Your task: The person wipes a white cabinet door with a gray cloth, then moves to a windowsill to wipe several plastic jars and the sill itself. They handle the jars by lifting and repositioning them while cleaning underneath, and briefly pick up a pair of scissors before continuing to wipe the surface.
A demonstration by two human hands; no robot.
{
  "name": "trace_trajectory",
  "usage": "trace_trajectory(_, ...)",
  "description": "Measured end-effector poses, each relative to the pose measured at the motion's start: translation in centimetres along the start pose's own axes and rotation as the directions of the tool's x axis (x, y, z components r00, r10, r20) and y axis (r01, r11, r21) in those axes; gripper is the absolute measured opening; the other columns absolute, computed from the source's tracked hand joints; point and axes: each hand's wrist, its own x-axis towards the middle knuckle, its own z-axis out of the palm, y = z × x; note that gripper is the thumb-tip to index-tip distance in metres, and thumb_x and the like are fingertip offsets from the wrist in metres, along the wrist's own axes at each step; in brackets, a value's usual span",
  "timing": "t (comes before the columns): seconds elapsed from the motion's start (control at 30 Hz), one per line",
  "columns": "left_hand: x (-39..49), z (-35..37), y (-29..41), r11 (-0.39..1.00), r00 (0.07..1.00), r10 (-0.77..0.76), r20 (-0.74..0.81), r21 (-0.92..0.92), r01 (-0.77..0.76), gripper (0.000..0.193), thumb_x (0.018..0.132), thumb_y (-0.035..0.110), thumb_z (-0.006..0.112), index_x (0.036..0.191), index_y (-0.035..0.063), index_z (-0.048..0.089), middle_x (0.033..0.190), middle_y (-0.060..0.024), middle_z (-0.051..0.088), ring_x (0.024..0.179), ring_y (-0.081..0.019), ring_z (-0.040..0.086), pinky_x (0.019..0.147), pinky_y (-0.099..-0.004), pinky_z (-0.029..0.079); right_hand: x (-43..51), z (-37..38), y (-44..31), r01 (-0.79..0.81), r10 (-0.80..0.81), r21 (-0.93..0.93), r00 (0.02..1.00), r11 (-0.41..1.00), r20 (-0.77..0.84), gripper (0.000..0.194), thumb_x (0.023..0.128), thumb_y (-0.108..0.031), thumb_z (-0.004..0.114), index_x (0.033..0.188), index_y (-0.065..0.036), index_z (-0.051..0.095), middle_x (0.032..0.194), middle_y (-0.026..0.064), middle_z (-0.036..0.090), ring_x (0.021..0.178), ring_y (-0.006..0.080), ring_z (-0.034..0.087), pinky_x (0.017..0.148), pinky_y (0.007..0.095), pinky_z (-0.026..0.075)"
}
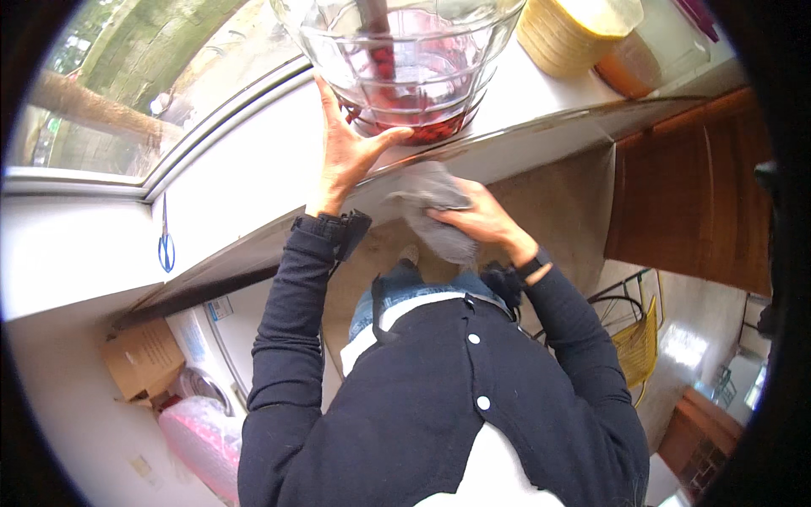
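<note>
A large clear ribbed glass vessel (418,76), with red content low inside, stands on the white windowsill counter (253,171). The fingers and thumb of my left hand (348,149) are spread against its lower left side. My right hand (478,212) grips a grey cloth (434,196) just in front of the counter's edge, below the vessel; the cloth is slightly blurred. A dark upright shape shows in or behind the glass, and I cannot tell which.
Blue-handled scissors (166,250) lie on the sill at the left. Right of the vessel are a yellow ribbed container (570,38) and an orange-brown one (630,63). A wooden cabinet (690,190), yellow chair (637,342) and cardboard box (142,358) stand lower around me.
</note>
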Motion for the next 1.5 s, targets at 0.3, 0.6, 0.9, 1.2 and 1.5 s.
trace_trajectory(0.3, 0.0, 2.1, -0.8, 0.975, 0.992, 0.109, -0.064, 0.203, -0.094, 0.156, 0.058, 0.054, 0.094, 0.156, -0.0020, -0.014, 0.155, -0.0397, 0.015, 0.145, -0.0501, 0.023, 0.119, -0.0525, 0.027, 5.7, 5.4, 0.3, -0.098, 0.036, -0.625, 0.993, 0.775, -0.111, 0.077, 0.078, -0.011, 0.069, 0.149, -0.021, 0.041, 0.098, 0.0240, 0.069, 0.091, 0.0436, 0.067, 0.078, 0.0526, 0.054)
trace_trajectory(0.6, -1.0, -2.3, -1.1, 0.985, 0.999, 0.020, 0.028, 0.168, -0.024, 0.115, 0.077, 0.030, 0.088, 0.158, 0.0000, 0.013, 0.153, -0.0283, 0.033, 0.136, -0.0393, 0.046, 0.108, -0.0465, 0.045, -4.7, -1.5, 2.0, -0.548, 0.119, -0.423, 0.701, 0.722, -0.703, 0.056, 0.081, -0.008, 0.068, 0.135, -0.010, 0.055, 0.109, 0.0225, 0.071, 0.102, 0.0396, 0.069, 0.084, 0.0456, 0.056)
trace_trajectory(0.9, -4.5, -5.1, -3.2, 0.989, 0.997, -0.075, -0.008, 0.127, 0.076, 0.052, 0.094, 0.018, 0.071, 0.140, 0.0026, 0.051, 0.139, -0.0187, 0.057, 0.127, -0.0294, 0.058, 0.106, -0.0401, 0.048, -1.6, 6.6, -0.8, -0.163, -0.273, -0.572, 0.753, 0.804, -0.598, 0.061, 0.070, 0.000, 0.071, 0.130, -0.006, 0.058, 0.129, 0.0180, 0.058, 0.111, 0.0375, 0.061, 0.094, 0.0421, 0.052)
trace_trajectory(1.2, -3.1, -6.7, -2.7, 0.992, 0.994, -0.092, 0.056, 0.097, 0.086, 0.056, 0.096, 0.021, 0.069, 0.144, 0.0042, 0.048, 0.142, -0.0188, 0.054, 0.131, -0.0317, 0.054, 0.107, -0.0419, 0.048, 1.6, 6.0, 2.0, -0.100, -0.360, -0.852, 0.876, 0.513, -0.320, 0.058, 0.070, -0.001, 0.066, 0.125, -0.019, 0.066, 0.106, 0.0037, 0.069, 0.082, 0.0319, 0.066, 0.069, 0.0421, 0.057)
trace_trajectory(1.5, 3.3, -6.1, -2.6, 0.987, 1.000, -0.020, 0.011, -0.156, 0.022, 0.074, 0.104, 0.055, 0.041, 0.155, 0.0016, 0.032, 0.156, -0.0187, 0.039, 0.147, -0.0302, 0.034, 0.119, -0.0424, 0.028, -7.2, -7.9, 4.0, 0.083, 0.601, 0.635, 0.249, 0.768, -0.760, 0.028, 0.088, -0.010, 0.064, 0.112, 0.003, 0.067, 0.101, 0.0090, 0.071, 0.090, 0.0207, 0.069, 0.081, 0.0344, 0.056)
